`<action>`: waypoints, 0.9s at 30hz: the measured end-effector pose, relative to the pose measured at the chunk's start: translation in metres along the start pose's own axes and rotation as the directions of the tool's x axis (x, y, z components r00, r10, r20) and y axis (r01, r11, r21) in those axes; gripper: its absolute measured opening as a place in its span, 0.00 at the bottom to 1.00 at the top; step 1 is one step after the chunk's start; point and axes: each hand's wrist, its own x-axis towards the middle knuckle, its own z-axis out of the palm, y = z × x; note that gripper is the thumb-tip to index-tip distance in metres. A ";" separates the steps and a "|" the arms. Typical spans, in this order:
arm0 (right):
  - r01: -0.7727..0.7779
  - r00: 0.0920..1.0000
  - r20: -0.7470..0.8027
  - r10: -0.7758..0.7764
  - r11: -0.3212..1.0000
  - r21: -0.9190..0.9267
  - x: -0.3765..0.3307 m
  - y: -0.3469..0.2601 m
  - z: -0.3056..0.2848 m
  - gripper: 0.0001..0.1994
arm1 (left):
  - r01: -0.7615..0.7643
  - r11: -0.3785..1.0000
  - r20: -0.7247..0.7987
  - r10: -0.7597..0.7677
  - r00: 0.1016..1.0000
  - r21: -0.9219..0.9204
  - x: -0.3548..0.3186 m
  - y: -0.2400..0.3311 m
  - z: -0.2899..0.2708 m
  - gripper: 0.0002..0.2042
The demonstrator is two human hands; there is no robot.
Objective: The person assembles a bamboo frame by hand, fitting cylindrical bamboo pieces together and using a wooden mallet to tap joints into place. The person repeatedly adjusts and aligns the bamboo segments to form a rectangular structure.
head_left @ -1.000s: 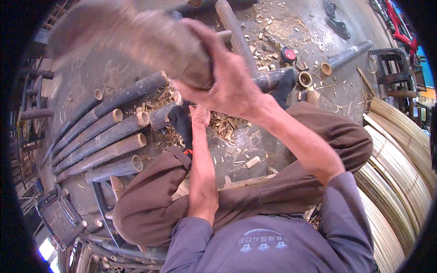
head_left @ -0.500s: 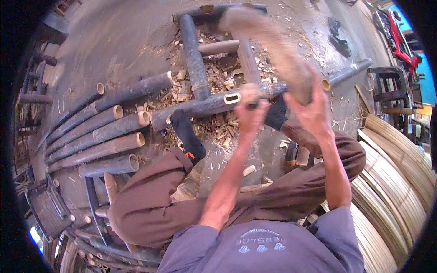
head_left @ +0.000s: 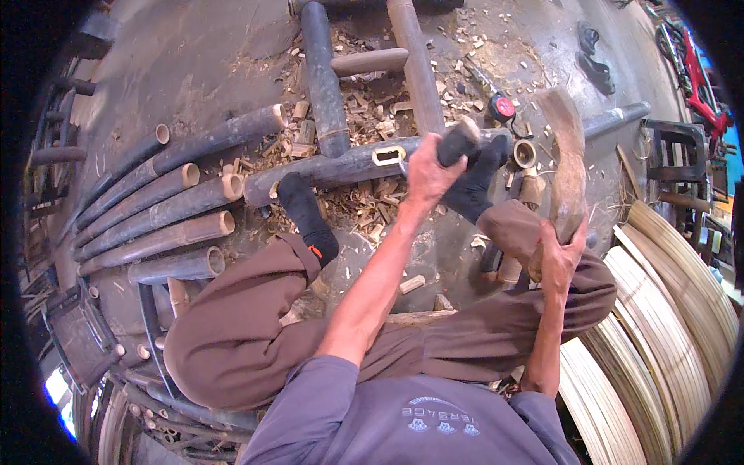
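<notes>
My left hand (head_left: 430,172) is closed around the thick dark handle of a chisel (head_left: 459,142); its blade is mostly hidden by the hand. It is just above a dark bamboo pole (head_left: 325,170) with a rectangular slot cut through its wall. A short wooden club (head_left: 568,167) is in my right hand (head_left: 559,256), gripped at its near end beside my right knee. My feet in black socks rest against the pole on both sides of the slot.
Bamboo uprights (head_left: 325,85) joined by a rung lie beyond the pole. Wood chips (head_left: 368,116) litter the floor, with a red tape measure (head_left: 502,107) among them. Several bamboo poles (head_left: 163,240) lie at left; bundled pale slats (head_left: 659,310) curve at right. Sandals (head_left: 595,71) sit farther off.
The club has swung back from above the uprights to the right, toward my knee. My left hand has shifted slightly up with the chisel, and the view has moved a little.
</notes>
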 end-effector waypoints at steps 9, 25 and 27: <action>0.288 0.924 0.214 -0.317 0.944 0.159 0.012 -0.072 0.066 0.39 | 0.176 0.795 0.017 -0.204 0.979 -0.580 0.029 -0.018 -0.162 0.12; 0.575 0.710 0.300 -0.637 0.770 0.275 0.010 -0.146 0.124 0.40 | 0.195 0.707 -0.063 -0.321 0.945 -0.680 0.000 -0.044 -0.136 0.08; 0.603 0.683 0.281 -0.675 0.737 0.305 0.012 -0.160 0.126 0.39 | 0.249 0.715 -0.101 -0.408 0.907 -0.653 -0.002 -0.038 -0.132 0.10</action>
